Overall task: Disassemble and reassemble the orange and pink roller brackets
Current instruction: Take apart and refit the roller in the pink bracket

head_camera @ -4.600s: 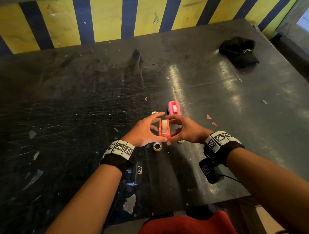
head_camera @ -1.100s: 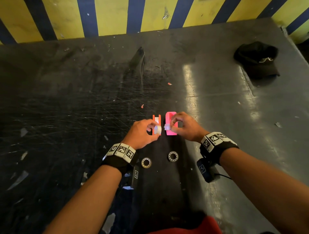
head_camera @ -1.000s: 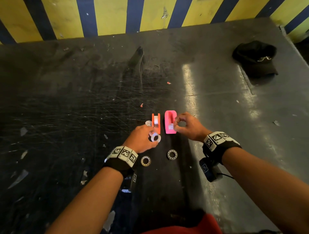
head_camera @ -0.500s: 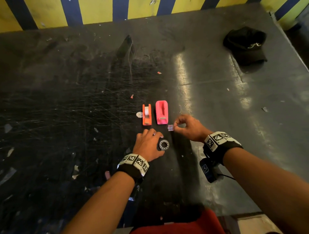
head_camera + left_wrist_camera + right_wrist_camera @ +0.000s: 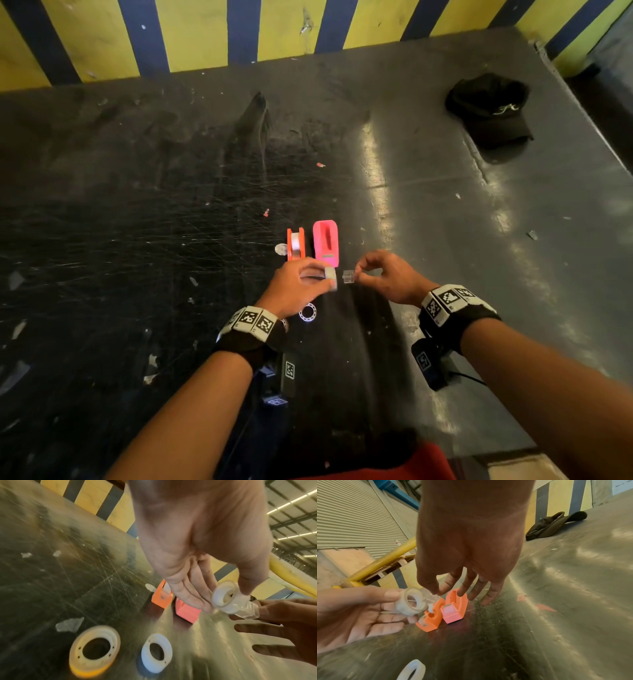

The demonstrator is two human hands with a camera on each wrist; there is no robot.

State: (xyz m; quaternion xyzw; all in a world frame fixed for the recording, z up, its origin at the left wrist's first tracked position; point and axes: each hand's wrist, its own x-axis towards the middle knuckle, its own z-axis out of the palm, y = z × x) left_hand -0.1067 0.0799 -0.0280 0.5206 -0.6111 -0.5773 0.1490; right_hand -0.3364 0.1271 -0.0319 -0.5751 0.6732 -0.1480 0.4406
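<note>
The orange bracket [image 5: 296, 244] stands on the black table with a white roller still in it. To its right, the pink bracket [image 5: 326, 243] shows an empty slot. Just in front of them my left hand [image 5: 308, 281] grips a loose white roller [image 5: 330, 278] between thumb and fingers, its hole showing in the left wrist view [image 5: 224, 600]. My right hand [image 5: 363, 270] pinches a small clear pin [image 5: 348, 277] and holds it end-on right beside the roller [image 5: 411, 604]. Both brackets also appear in the right wrist view, orange [image 5: 431, 618] and pink [image 5: 455, 608].
Two bearing rings [image 5: 95, 650] [image 5: 157, 651] lie on the table under my left wrist; one ring [image 5: 307, 312] shows in the head view. A small white disc [image 5: 281, 249] lies left of the orange bracket. A black cap [image 5: 489, 109] sits far right.
My left hand rose from the table near the bearings and now holds the white roller up to the clear pin. My right hand kept its pinch and barely moved.
</note>
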